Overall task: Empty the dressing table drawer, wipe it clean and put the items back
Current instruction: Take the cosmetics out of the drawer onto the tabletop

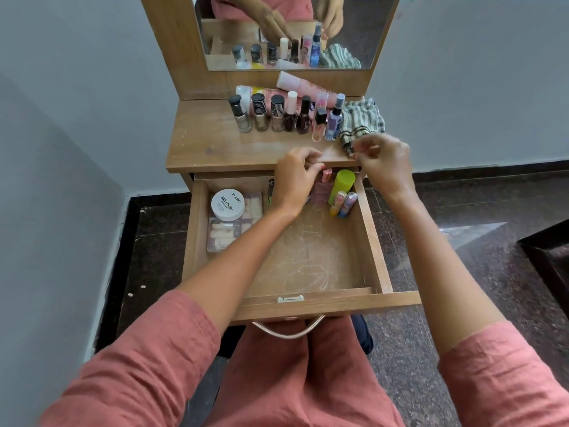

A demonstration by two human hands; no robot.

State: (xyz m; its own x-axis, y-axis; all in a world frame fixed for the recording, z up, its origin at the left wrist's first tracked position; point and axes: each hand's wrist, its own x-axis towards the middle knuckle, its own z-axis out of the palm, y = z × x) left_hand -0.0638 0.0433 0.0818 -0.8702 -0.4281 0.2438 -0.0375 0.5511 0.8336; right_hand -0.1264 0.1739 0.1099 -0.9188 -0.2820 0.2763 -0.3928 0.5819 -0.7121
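Head view: wooden drawer (372, 241) open, likely part-emptied; glossy glass polish bottles (277, 115) lined up on the tabletop (215, 143) beside a ribbed striped cloth (363, 118), probably ready for wiping. Left hand (295, 177) curls by the pink-capped bottle (326, 180) at the drawer's back, grip unclear; right hand (385, 167) over the back corner, fingers curled, can't tell on what.

A pale grey wall (477, 87) rises behind the dark speckled floor (462, 257). A black skirting band (480, 177) edges that floor, and dark furniture (548, 260) stands at its right.
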